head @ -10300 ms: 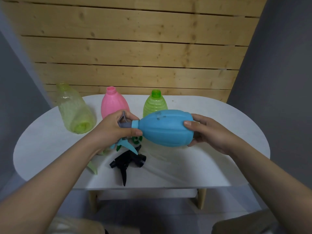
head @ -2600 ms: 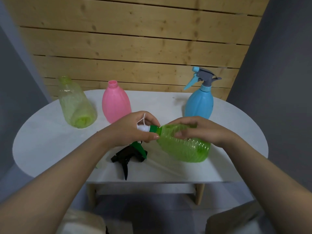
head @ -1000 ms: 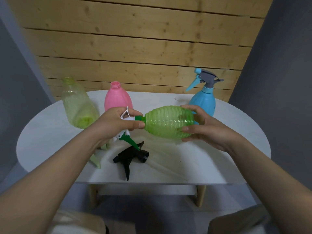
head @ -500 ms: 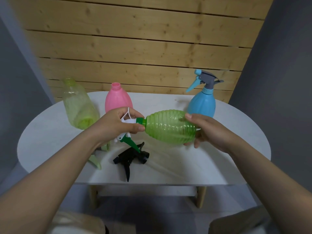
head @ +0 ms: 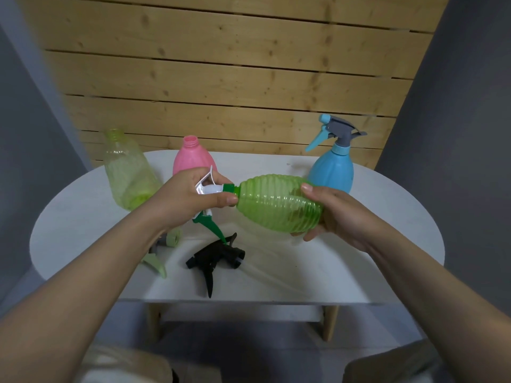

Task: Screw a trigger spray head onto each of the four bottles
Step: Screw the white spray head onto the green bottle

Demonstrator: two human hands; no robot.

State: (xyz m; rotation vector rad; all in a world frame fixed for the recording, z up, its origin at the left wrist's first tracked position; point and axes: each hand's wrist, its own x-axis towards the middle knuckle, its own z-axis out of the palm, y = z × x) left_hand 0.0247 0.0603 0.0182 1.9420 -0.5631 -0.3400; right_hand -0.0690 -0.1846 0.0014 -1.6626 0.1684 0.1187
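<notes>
Green ribbed bottle (head: 279, 207) lies on its side in the air above the white table (head: 387, 217), neck pointing left, base in the right hand (head: 336, 214). That hand cups the bottom end — fingers (head: 311, 189) curled over the top of the base, thumb underneath — and is closed firmly on it. The left hand (head: 188, 200) is wrapped around the white and green spray head (head: 211, 189) at the bottle's neck, thumb pressed along the near side just by the green collar, the other fingers closed over the top; the green trigger pokes down below the hand. How far the collar is threaded on cannot be told.

On the table below, a black spray head (head: 214, 257) lies loose, and a pale green spray head (head: 163, 252) lies partly hidden under the left forearm. Behind stand a pink bottle (head: 193, 157) and a clear yellow-green bottle (head: 128, 170), both open-necked, and at the right a blue bottle (head: 333, 171) with a grey and blue head fitted.
</notes>
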